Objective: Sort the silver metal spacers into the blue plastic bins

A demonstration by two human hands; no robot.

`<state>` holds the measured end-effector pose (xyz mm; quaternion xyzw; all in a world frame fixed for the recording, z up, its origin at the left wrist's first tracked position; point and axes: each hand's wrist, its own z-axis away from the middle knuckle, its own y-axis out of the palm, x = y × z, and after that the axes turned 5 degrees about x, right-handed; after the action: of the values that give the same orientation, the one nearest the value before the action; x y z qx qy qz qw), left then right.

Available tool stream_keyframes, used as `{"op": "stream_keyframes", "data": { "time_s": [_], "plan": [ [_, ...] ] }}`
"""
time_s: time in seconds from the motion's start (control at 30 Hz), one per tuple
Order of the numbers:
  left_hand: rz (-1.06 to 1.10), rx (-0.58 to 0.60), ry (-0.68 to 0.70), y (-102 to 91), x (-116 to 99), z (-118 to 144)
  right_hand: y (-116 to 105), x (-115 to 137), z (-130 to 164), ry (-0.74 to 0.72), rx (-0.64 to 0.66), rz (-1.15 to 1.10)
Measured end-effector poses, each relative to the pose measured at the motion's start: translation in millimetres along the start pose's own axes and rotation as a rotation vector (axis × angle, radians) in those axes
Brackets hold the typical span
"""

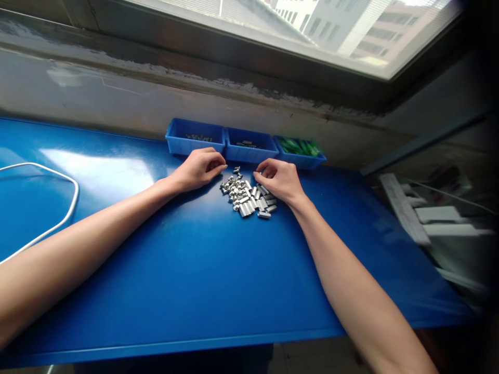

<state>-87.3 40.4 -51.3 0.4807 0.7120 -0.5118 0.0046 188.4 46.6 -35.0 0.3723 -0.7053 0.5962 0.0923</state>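
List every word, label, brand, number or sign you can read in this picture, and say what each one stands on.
None: no readable text shows anywhere.
The three blue bins bear no visible label.
The small metal parts between the left hand and right hand are too small to show any marking.
The blue table and the white cable are plain.

Metal parts (248,196) lie on the table (195,270), 3 bins (245,145) behind them, cable (58,208) far left.
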Motion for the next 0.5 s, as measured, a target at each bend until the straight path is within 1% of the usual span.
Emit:
{"op": "stream_keyframes", "data": {
  "time_s": [0.1,0.17,0.3,0.4,0.5],
  "plan": [
    [-0.019,0.034,0.031,-1.1,-1.7,1.4,1.6,0.1,-0.6,-0.007,0.028,0.024],
    [-0.026,0.043,0.050,-1.3,-2.1,2.3,2.1,-0.2,0.0,-0.016,0.022,0.039],
    [-0.027,0.000,0.038,-1.0,-1.0,2.7,2.2,-0.9,1.7,-0.021,-0.022,0.003],
    [-0.022,-0.026,0.022,-1.2,-1.0,2.2,3.1,-1.5,0.9,0.016,-0.082,-0.094],
    [-0.006,-0.018,0.019,-1.9,-2.2,2.0,4.6,-3.1,-2.5,0.053,-0.099,-0.308]
  ]
}}
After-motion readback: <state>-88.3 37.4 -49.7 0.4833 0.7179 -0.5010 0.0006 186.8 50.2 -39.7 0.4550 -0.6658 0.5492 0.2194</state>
